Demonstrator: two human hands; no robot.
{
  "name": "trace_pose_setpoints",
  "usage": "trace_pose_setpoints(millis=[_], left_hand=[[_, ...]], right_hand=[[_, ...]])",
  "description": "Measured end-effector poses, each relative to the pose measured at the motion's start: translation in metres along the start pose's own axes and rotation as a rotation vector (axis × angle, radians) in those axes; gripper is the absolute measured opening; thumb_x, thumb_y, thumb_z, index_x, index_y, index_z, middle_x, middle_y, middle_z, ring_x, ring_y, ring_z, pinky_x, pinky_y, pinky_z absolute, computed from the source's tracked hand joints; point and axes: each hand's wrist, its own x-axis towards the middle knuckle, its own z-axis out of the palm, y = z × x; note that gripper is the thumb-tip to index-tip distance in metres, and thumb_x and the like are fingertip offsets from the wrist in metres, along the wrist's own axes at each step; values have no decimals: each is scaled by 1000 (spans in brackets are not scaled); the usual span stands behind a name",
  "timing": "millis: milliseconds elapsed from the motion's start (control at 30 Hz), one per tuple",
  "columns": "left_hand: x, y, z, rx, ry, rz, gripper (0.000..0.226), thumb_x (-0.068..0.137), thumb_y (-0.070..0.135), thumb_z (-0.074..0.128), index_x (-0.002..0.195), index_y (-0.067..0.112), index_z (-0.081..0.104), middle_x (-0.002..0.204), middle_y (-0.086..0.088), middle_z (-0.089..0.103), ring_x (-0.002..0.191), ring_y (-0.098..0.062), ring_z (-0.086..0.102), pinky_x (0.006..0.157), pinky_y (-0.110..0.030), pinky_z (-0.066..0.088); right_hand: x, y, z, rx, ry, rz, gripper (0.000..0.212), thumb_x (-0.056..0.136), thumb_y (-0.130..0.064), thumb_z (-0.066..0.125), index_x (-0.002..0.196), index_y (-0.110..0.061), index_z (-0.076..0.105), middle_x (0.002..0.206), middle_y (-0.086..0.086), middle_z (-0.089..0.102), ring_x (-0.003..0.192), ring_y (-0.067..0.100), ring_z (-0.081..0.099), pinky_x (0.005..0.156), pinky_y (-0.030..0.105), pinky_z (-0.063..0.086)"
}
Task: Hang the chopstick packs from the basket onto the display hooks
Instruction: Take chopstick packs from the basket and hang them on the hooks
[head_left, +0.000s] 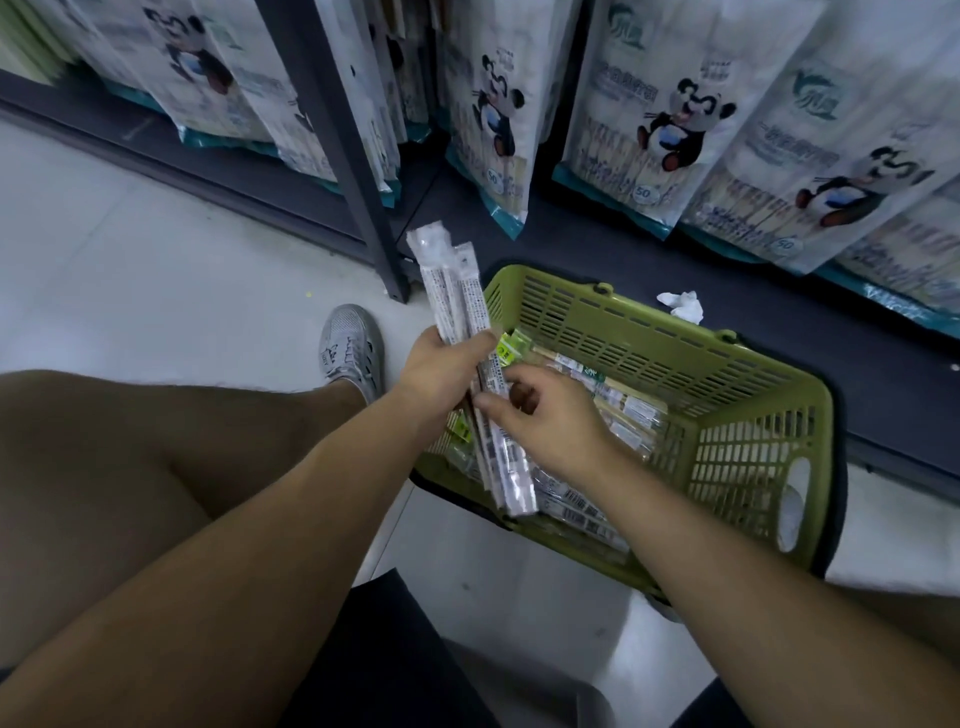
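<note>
Pale shop floor (156, 249) runs to dark metal shelving (337, 156) on the far side, where white panda-print bags (670, 119) hang in rows. I see both bare arms reaching from the near edge.

My left hand (441, 369) grips a bundle of chopstick packs (452, 291), fingers wrapped around its middle. The bundle's long axis runs near to far, and its far end leans slightly left towards the shelf post. Its near end hangs over the basket. My right hand (545, 421) pinches the same bundle just below the left hand, with the thumb on top and the fingers curled.

A green slatted basket (727, 364) sits at the foot of the shelving, right of centre. More packs (623, 410) lie flat in it, mostly along its length, covering its bottom.

Crumpled white paper (680, 304) lies on the dark shelf base just beyond the basket's far rim. A grey shoe (350, 348) stands left of the basket, near the post. Open floor spreads to the left.
</note>
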Motion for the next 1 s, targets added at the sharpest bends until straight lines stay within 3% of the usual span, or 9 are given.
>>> trace_pose_setpoints(millis=[67,133,233,300,367,567,700,867,1000], left_hand=[[3,0,-5,74,31,43,16,89,22,78,99,17,67,89,-5,75,83,-25,74,70,-35,59],[6,2,-12,131,56,67,17,89,23,74,104,20,65,95,-5,76,85,-24,76,74,-37,60],[8,5,-24,166,67,90,34,86,30,74,117,19,63,107,-5,76,97,-26,75,93,-50,59],[10,3,-30,163,40,89,41,83,36,77,118,20,61,110,-4,76,100,-27,75,96,-53,58],[11,0,-34,158,-12,93,53,78,43,80,120,20,61,112,-4,76,102,-28,75,97,-56,57],[16,-7,-34,150,-85,146,62,71,49,84,121,18,65,112,-1,78,105,-24,76,100,-55,55],[18,-8,-33,149,-82,155,57,72,46,82,119,16,68,111,-3,79,104,-26,76,100,-54,55],[19,-7,-32,164,-81,146,52,76,42,80,119,16,67,111,-5,79,102,-28,76,97,-54,57],[18,-5,-31,162,-68,138,48,79,38,79,119,14,67,111,-7,78,103,-30,75,97,-54,57]], right_hand=[[-1,11,5,167,77,57,33,87,-62,63,87,-29,67,67,-14,61,60,1,55,54,20,44],[-2,33,11,170,119,117,22,94,-46,64,79,-29,63,64,-16,60,57,-1,53,52,18,40],[-10,82,12,-180,-219,256,5,96,-31,66,93,-27,66,83,-12,65,77,9,61,72,28,49],[-22,107,17,-334,-451,329,24,95,-36,67,114,-22,68,106,0,70,96,20,65,86,34,54],[-31,119,24,-439,-527,331,34,94,-44,67,120,-20,67,111,2,70,99,23,65,88,36,55],[-36,128,41,-453,-544,289,21,98,-41,62,94,-23,72,88,-3,66,78,17,62,69,30,48],[-33,131,40,-389,-566,344,17,97,-41,65,97,-24,69,95,-2,65,83,16,62,80,38,56],[-35,135,38,-362,-521,373,14,92,-35,71,93,-28,58,95,-3,61,85,17,60,75,36,54],[-32,135,38,-348,-563,396,21,92,-36,71,108,-25,64,108,-1,65,94,18,61,84,36,54]])
